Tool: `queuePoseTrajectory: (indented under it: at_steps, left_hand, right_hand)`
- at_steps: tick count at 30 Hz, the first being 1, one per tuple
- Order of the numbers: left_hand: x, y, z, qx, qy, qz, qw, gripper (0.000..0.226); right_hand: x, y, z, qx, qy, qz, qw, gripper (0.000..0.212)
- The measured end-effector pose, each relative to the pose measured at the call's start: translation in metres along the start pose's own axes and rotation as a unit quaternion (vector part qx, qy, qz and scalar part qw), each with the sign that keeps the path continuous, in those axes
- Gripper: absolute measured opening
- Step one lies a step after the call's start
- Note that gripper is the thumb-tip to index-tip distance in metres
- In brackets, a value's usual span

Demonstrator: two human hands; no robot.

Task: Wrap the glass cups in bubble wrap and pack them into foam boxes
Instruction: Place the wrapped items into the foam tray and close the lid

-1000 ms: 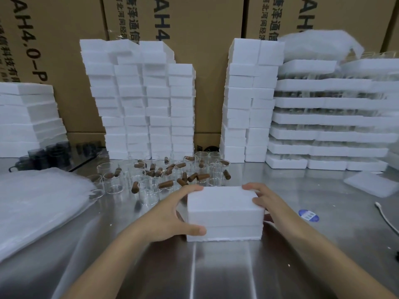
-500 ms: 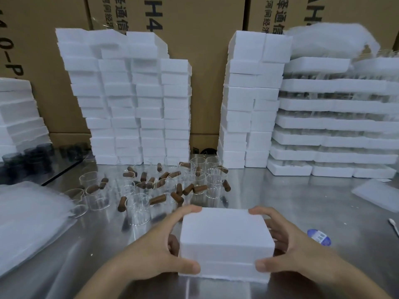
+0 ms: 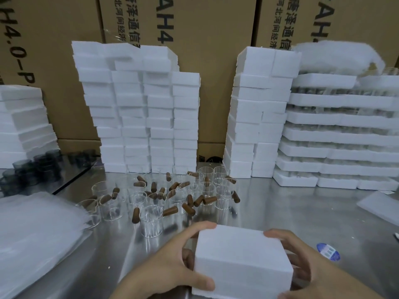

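Foam box closer to the body than before, left hand and right hand tight around its sides.

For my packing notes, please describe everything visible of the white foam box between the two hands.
The foam box is a plain, matte white rectangular block, closed. It is near the bottom of the view, in front of the glass cups. The left hand grips its left side, fingers over the far top edge, thumb on the near face; the right hand grips its right side. Whether it touches the table is unclear.
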State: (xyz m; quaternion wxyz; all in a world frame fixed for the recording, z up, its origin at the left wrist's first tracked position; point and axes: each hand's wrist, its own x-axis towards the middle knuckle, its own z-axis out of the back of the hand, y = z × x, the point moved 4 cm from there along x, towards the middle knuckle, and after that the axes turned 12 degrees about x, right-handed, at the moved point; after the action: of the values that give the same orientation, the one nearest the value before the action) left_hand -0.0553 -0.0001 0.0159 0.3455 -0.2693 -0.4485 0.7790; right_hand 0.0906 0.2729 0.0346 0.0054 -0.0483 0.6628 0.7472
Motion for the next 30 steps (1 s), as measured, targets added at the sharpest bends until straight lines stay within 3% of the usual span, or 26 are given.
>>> queuePoseTrajectory:
  at_steps: [2, 8, 11, 13, 16, 21, 26, 30]
  left_hand:
    - [-0.003, -0.003, 0.001, -0.023, 0.01, -0.011, 1.0, 0.112]
    - [-0.013, -0.025, 0.008, -0.023, -0.042, -0.061, 0.997, 0.103]
    - [0.009, -0.052, 0.028, 0.009, -0.144, -0.075, 0.987, 0.073]
    - [0.047, -0.07, 0.037, 0.041, -0.196, -0.068, 0.977, 0.049]
    - [0.125, -0.09, 0.044, 0.203, -0.251, -0.044, 0.945, 0.028]
    - [0.227, -0.093, 0.058, 0.439, -0.28, 0.017, 0.854, 0.027]
    - [0.279, -0.068, 0.056, 0.527, -0.206, 0.109, 0.817, 0.063]
    - [0.288, -0.061, 0.055, 0.574, -0.216, 0.129, 0.779, 0.072]
  right_hand:
    - [0.002, 0.001, 0.001, 0.007, 0.021, -0.02, 1.0, 0.092]
    - [-0.006, 0.001, 0.019, 0.035, -0.054, 0.004, 0.998, 0.089]
    - [-0.024, 0.001, 0.046, 0.028, -0.138, 0.019, 0.99, 0.092]
    - [-0.029, -0.001, 0.061, 0.043, -0.215, 0.049, 0.974, 0.083]
    - [-0.032, -0.005, 0.078, 0.047, -0.349, 0.083, 0.932, 0.074]
    - [-0.032, -0.015, 0.102, 0.084, -0.455, 0.094, 0.882, 0.076]
    - [-0.027, -0.024, 0.119, 0.189, -0.488, 0.064, 0.849, 0.077]
    - [-0.021, -0.022, 0.119, 0.221, -0.489, 0.048, 0.843, 0.078]
